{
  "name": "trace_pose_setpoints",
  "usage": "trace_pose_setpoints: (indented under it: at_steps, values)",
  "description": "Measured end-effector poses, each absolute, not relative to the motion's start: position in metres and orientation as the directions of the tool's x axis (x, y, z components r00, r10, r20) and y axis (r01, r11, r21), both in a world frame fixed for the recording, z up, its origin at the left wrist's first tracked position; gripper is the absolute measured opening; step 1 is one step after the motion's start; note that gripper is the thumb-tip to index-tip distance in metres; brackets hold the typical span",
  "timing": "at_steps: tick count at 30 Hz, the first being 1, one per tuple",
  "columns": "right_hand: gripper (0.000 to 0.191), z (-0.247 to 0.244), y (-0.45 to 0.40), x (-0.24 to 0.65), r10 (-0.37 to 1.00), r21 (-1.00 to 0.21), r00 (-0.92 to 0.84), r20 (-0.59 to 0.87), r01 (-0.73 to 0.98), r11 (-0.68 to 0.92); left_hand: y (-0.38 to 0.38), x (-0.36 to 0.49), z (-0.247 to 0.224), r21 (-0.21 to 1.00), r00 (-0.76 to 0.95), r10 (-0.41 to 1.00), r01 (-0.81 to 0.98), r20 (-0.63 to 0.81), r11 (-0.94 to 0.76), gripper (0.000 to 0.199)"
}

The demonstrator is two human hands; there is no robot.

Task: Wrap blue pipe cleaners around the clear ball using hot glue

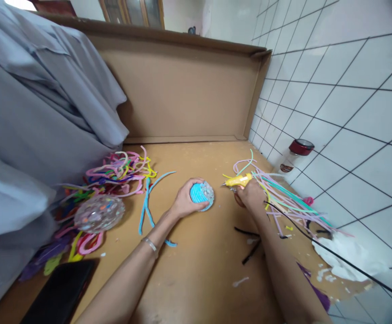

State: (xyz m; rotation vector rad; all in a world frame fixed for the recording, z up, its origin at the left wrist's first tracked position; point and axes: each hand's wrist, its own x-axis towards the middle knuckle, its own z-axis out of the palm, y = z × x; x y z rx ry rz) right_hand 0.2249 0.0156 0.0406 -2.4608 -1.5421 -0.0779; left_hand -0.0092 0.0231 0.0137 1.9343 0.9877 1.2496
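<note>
My left hand [184, 201] grips a round ball [202, 195] that is part clear and bumpy, part wound in light blue pipe cleaner, resting on the brown board [199, 270]. My right hand [250, 194] holds a yellow glue gun [238, 181] with its nozzle pointing left, a short gap from the ball. The gun's black cord [334, 254] trails back to the right. Loose light blue pipe cleaners [147, 204] lie just left of my left wrist.
A heap of coloured pipe cleaners [115, 173] and a second clear bumpy ball [99, 213] sit at the left. More pipe cleaners [283, 198] fan out by the tiled wall [334, 112]. A red-lidded jar [295, 155], white paper [344, 258], a black phone [61, 290], grey cloth [30, 126].
</note>
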Motion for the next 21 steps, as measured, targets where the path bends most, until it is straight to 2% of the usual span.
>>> trace_pose_setpoints:
  at_steps: [2,8,11,14,17,19,21]
  values:
    - [0.053,0.036,0.018,0.231,0.894,-0.139,0.434,0.112,0.897,-0.419,0.024,-0.009,0.013,0.815,0.272,0.844,0.245,0.463,-0.526,0.061]
    - [0.059,0.036,0.018,0.234,0.911,-0.021,0.407,0.070,0.913,-0.407,0.025,-0.010,0.012,0.818,0.267,0.844,0.235,0.465,-0.525,0.061]
    - [0.047,0.038,0.016,0.230,0.914,-0.007,0.321,0.250,0.944,-0.330,0.024,-0.009,0.012,0.813,0.266,0.841,0.238,0.471,-0.531,0.061]
    - [0.021,0.037,0.018,0.220,0.857,-0.140,0.116,0.502,0.989,-0.052,0.024,-0.009,0.011,0.812,0.266,0.836,0.228,0.479,-0.538,0.062]
    - [0.020,0.033,0.019,0.199,0.735,-0.349,-0.008,0.678,0.877,0.331,0.024,-0.009,0.010,0.804,0.261,0.837,0.247,0.481,-0.540,0.063]
    - [0.019,0.031,0.016,0.184,0.664,-0.399,-0.057,0.746,0.760,0.513,0.024,-0.008,0.009,0.803,0.266,0.836,0.251,0.481,-0.541,0.063]
    - [0.018,0.030,0.013,0.171,0.620,-0.401,-0.089,0.779,0.690,0.603,0.024,-0.008,0.009,0.802,0.269,0.833,0.245,0.483,-0.544,0.064]
